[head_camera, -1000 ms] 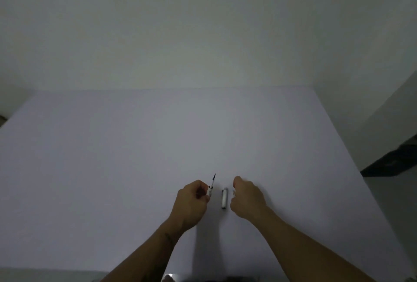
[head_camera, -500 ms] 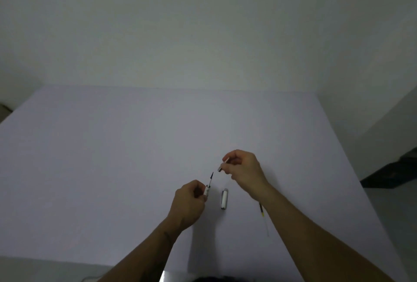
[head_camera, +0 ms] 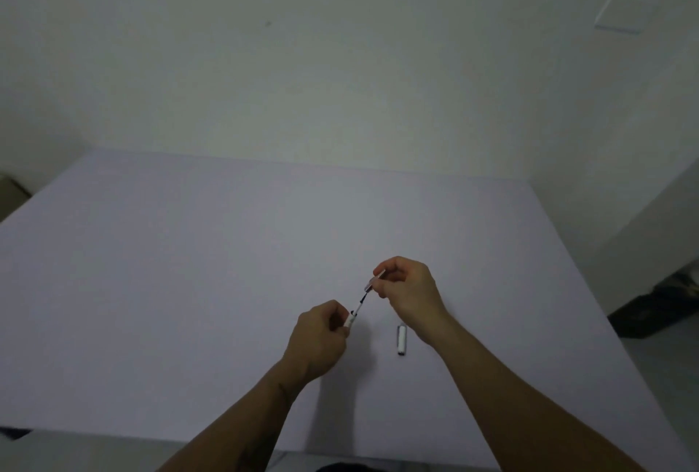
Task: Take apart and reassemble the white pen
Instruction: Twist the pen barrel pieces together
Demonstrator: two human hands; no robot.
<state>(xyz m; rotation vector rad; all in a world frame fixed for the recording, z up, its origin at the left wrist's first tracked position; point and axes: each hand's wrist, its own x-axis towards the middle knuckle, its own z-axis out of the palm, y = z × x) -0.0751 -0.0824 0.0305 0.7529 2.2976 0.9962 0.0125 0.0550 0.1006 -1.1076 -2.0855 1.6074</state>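
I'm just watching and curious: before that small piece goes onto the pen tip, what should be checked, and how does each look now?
1. Left hand grips pen body: ok.
2. Refill tip exposed, pointing at right hand: ok.
3. Right hand pinches small piece: ok.
4. Piece lined up with tip: roughly ok.
5. Piece's opening faces tip: cannot tell.
6. Cap on table, apart from both hands: ok.

Dim, flat light throughout; soft shadows fall under both forearms on the table [head_camera: 189, 282]. Edges bow from the wide lens, and detail is slightly soft.
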